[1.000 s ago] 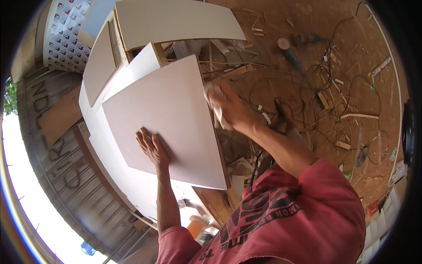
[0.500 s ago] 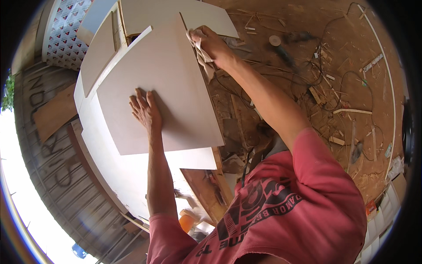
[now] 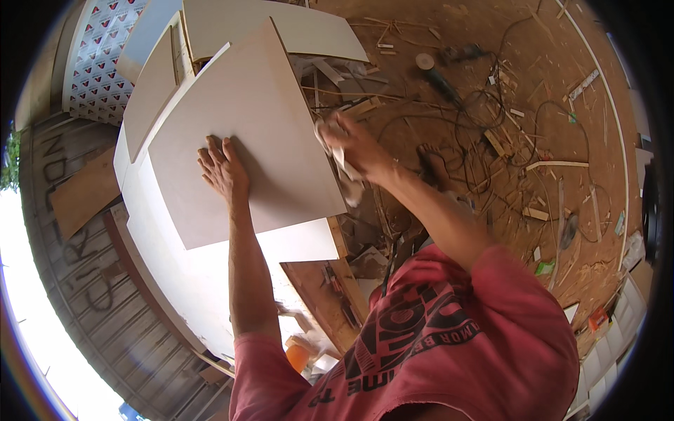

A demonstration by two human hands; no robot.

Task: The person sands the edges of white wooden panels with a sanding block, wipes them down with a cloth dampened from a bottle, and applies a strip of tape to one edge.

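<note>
A large white board [image 3: 281, 168] lies on top of a white worktable surface [image 3: 158, 210]. My left hand [image 3: 226, 168] rests flat on the middle of the board, its fingers stretched and slightly spread. At the board's right edge, my right hand [image 3: 361, 151] grips a crumpled pale cloth [image 3: 344, 165], whose loose end hangs below the fingers. Motion blurs the hand and cloth a little, and I cannot tell whether the cloth touches the edge.
Another white panel [image 3: 281, 28] lies beyond the board, and a narrower one [image 3: 154, 88] to its left. On the littered brown floor are a green angle grinder [image 3: 439, 81], black cables and wood scraps. An orange object [image 3: 298, 356] and hand tools [image 3: 337, 288] sit nearby.
My right hand has come down along the board's right edge towards me with the cloth. The left hand stays in place on the board. The view has shifted slightly.
</note>
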